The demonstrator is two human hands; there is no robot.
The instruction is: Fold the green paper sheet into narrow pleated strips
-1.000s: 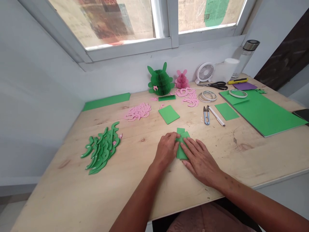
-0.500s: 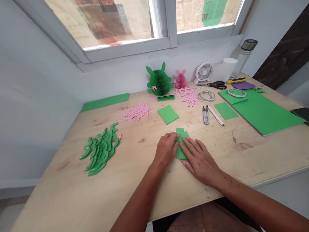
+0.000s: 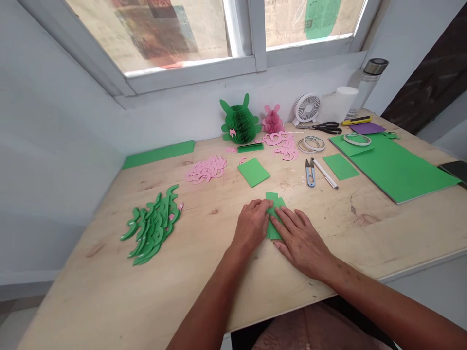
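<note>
Green paper pieces (image 3: 276,232) lie partly overlapped on the table under both hands. At their left edge, my left hand (image 3: 252,222) has curled fingers, with the thumb and fingertips closed on the paper. My right hand (image 3: 299,239) lies flat from the right, fingers stretched out and pressing on the paper. Fingers hide part of the pieces, so I cannot tell how they are folded. Just beyond the hands is a square stack of green paper (image 3: 254,172).
Cut green curls (image 3: 155,231) are piled at left, pink cut-outs (image 3: 206,169) behind. Thread snips (image 3: 310,173) and a white pen (image 3: 326,173) lie right of the stack, near large green sheets (image 3: 401,167). Honeycomb paper figures (image 3: 241,124), a small fan (image 3: 307,108) and scissors (image 3: 324,128) are at the back.
Both hands stay on the green paper in nearly the same pose. The whole view has shifted very slightly; nothing else has visibly moved.
</note>
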